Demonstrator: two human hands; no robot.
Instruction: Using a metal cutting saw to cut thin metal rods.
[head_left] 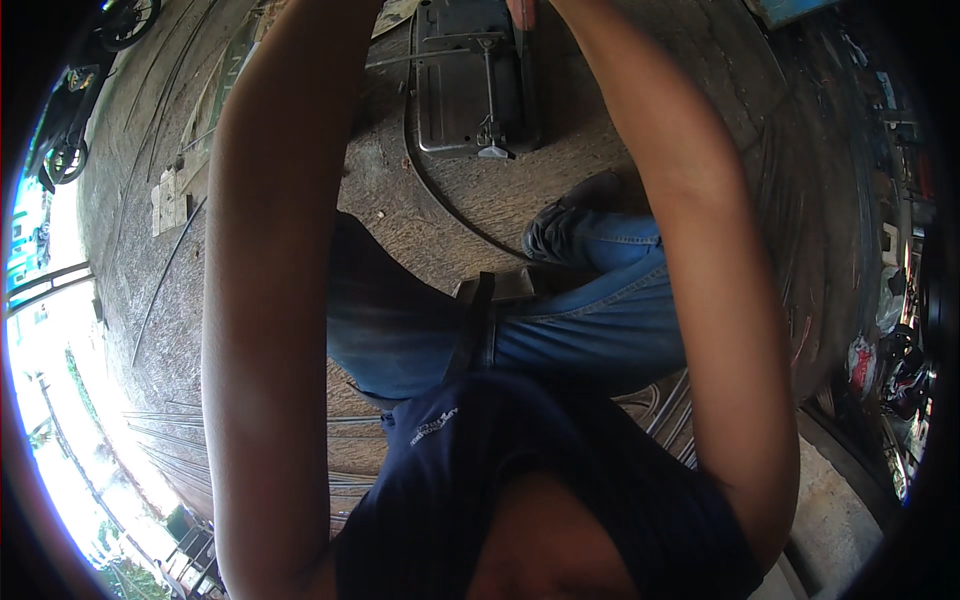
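Observation:
Both my arms reach up past the top edge, and my hands lie outside the picture. My left forearm (pixel 275 200) runs up the left side, and my right forearm (pixel 690 170) slants in from the right. On the floor between them stands a dark metal machine base (pixel 450 105) with a long clamp screw (pixel 490 85) along it, like the base of a cut-off saw. A small reddish part (pixel 522 12) shows at its top edge; I cannot make out what it is. What my hands hold or touch is hidden.
My crossed legs in blue jeans (pixel 590 320) and a dark shoe (pixel 575 215) sit close to the base. A dark cable or strip (pixel 440 195) curves across the rough floor. Thin metal rods (pixel 170 430) lie at left, a wooden piece (pixel 172 203) above them. Clutter (pixel 880 360) lines the right.

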